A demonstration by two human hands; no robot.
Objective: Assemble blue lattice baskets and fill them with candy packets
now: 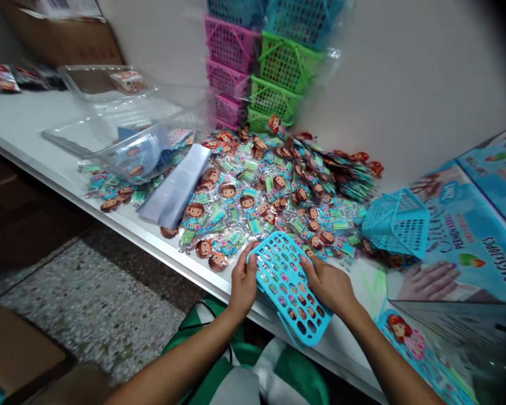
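Note:
Both hands hold a small blue plastic basket (pixel 289 287) at the table's front edge. Its perforated flat face is turned up toward me, and colourful printing shows through the holes. My left hand (pixel 245 278) grips the near left corner, thumb on top. On the opposite side, my right hand (pixel 326 281) has its fingers closed on the basket's rim. A thin blue strip, perhaps its handle, hangs along the lower edge. Just beyond the basket spreads a heap of small clear packets (pixel 253 208) with cartoon-figure tops and green contents.
Stacked pink baskets (pixel 231 48) and green baskets (pixel 284 70) stand against the wall. A clear plastic tray (pixel 105 129) and a flat plastic sleeve (pixel 175 188) lie left. Another blue basket (pixel 398 222) sits beside a printed carton (pixel 468 225) at right.

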